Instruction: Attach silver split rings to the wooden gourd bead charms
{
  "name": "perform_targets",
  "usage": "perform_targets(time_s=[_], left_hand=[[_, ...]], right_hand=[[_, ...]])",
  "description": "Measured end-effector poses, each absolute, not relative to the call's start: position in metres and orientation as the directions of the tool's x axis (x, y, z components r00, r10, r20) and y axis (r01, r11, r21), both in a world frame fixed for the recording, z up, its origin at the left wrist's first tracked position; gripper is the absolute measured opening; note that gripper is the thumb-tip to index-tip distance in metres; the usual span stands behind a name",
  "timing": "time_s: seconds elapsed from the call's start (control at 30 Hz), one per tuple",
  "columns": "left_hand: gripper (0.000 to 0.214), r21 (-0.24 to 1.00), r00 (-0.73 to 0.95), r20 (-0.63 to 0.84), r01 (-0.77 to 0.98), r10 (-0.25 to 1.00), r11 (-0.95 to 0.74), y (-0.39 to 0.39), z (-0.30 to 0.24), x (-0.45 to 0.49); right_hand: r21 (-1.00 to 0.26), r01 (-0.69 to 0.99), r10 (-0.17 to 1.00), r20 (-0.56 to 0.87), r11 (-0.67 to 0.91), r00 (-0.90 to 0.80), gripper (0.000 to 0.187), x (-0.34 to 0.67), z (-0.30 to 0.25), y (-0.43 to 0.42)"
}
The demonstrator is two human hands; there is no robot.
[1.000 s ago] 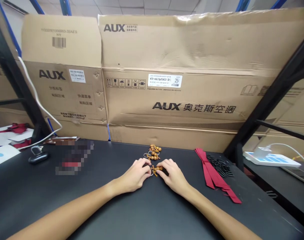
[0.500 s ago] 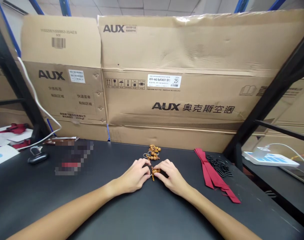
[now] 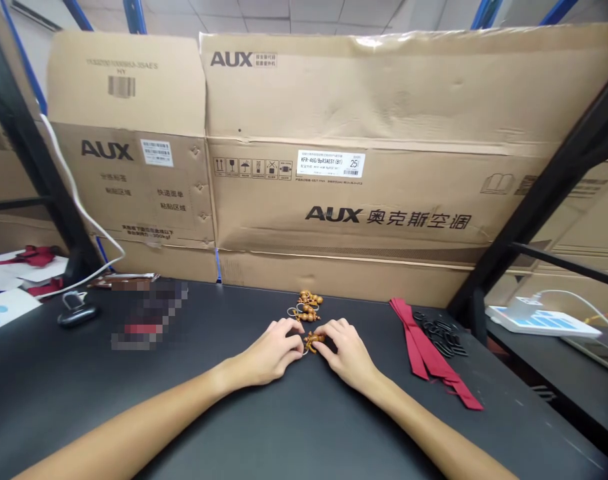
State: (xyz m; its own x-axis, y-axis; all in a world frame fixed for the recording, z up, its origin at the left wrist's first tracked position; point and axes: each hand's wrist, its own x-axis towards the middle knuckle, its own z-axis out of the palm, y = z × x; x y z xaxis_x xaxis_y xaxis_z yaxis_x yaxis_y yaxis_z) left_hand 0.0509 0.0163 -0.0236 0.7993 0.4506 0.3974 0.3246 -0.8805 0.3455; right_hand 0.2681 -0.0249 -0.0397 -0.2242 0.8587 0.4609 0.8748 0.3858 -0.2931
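Note:
Just in front of me, a small brown wooden-bead keychain with an orange cord and a metal ring lies between both hands. My left hand is closed, its thumb and forefinger curled at the ring on the left side; the fingertips partly cover the ring. From the right, my right hand pinches the beads between thumb and fingers, which hide part of them. Right behind my fingertips lie more such bead keychains with their rings, in a short column on the black table.
To the right lie red ribbons and a heap of black loops. A black object with a metal loop and a blurred-out item are on the left. Cardboard walls off the back, between black metal posts.
The beads have turned slightly in my fingers, and the cord end that hung toward me is now tucked closer to them. Both hands stay almost in place; the view shifts slightly.

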Motion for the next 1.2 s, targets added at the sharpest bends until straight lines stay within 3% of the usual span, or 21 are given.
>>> perform_targets(time_s=[0.27, 0.33, 0.4, 0.63, 0.97, 1.2], left_hand=[[0.003, 0.311, 0.689, 0.471, 0.455, 0.551, -0.835, 0.012, -0.023, 0.054], [0.007, 0.275, 0.696, 0.47, 0.468, 0.542, -0.84, 0.011, -0.023, 0.054], [0.007, 0.242, 0.698, 0.45, 0.505, 0.557, -0.829, 0.011, -0.024, 0.054], [0.049, 0.187, 0.674, 0.358, 0.626, 0.646, -0.757, 0.028, -0.034, 0.047], [0.053, 0.192, 0.685, 0.317, 0.631, 0.656, -0.752, 0.032, -0.033, 0.045], [0.063, 0.209, 0.792, 0.182, 0.548, 0.583, -0.81, 0.046, -0.024, 0.032]], right_hand=[[-0.27, 0.871, 0.804, 0.557, 0.411, -0.207, 0.018, 0.268, -0.037, -0.028], [-0.241, 0.86, 0.81, 0.516, 0.45, -0.28, 0.025, 0.266, -0.035, -0.03], [-0.223, 0.861, 0.829, 0.457, 0.458, -0.323, 0.02, 0.265, -0.034, -0.032], [-0.177, 0.941, 0.914, 0.343, 0.289, -0.217, 0.043, 0.277, -0.04, -0.024], [-0.243, 0.93, 0.934, 0.297, 0.276, -0.2, 0.049, 0.281, -0.04, -0.023], [-0.264, 0.906, 0.943, 0.118, 0.331, -0.31, 0.065, 0.284, -0.036, -0.027]])
